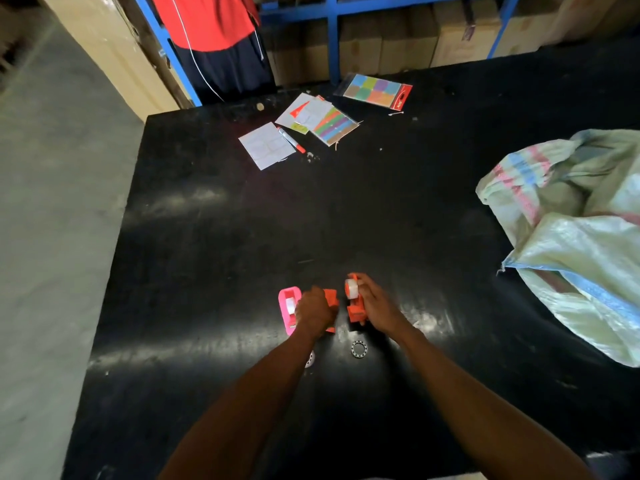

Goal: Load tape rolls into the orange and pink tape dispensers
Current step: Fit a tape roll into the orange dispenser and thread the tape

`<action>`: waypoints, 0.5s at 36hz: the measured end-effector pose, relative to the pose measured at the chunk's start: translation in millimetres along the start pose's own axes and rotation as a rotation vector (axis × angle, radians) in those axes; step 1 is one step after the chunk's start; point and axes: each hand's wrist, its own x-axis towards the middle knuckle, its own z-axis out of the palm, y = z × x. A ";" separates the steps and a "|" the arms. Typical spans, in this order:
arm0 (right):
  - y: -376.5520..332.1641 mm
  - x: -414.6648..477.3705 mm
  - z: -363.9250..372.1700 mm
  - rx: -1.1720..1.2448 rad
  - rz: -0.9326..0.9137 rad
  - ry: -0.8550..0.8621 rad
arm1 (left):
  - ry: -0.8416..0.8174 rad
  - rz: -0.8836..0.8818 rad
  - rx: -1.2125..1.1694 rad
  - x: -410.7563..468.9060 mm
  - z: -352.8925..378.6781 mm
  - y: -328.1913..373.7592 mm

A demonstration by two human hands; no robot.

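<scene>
On the black table (214,258), a pink tape dispenser (287,304) lies with a tape roll in it, just left of my left hand (314,311). My left hand is closed over one orange dispenser (331,299), which it mostly hides. My right hand (372,303) grips a second orange dispenser (355,311), with a white tape roll (352,289) showing at its far end. A loose patterned tape roll (358,348) lies on the table near my right wrist. Another roll (310,359) peeks out from under my left forearm.
Sticker sheets, paper cards (266,145) and a red marker (291,139) lie at the far middle of the table. A woven sack (575,230) covers the right side. A person in red (207,26) stands beyond the far edge, by blue shelving with cartons.
</scene>
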 end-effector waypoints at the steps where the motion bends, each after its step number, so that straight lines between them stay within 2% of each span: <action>1: 0.0 -0.2 -0.5 -0.004 -0.005 0.001 | -0.009 0.012 -0.076 1.4 -0.8 -0.7; 5: -3.5 -1.1 -5.9 0.009 -0.008 0.027 | -0.077 0.161 -0.478 2.5 -10.5 0.8; 9: -14.0 -4.1 -11.2 0.024 -0.011 0.048 | -0.257 0.139 -0.781 -1.8 -27.0 -2.0; 12: -22.2 -7.0 -13.0 0.022 -0.023 0.058 | -0.372 0.095 -0.915 -7.4 -35.4 -8.4; 18: -34.9 -18.2 -8.3 0.041 -0.051 0.030 | -0.480 0.121 -1.110 -24.3 -38.8 -18.7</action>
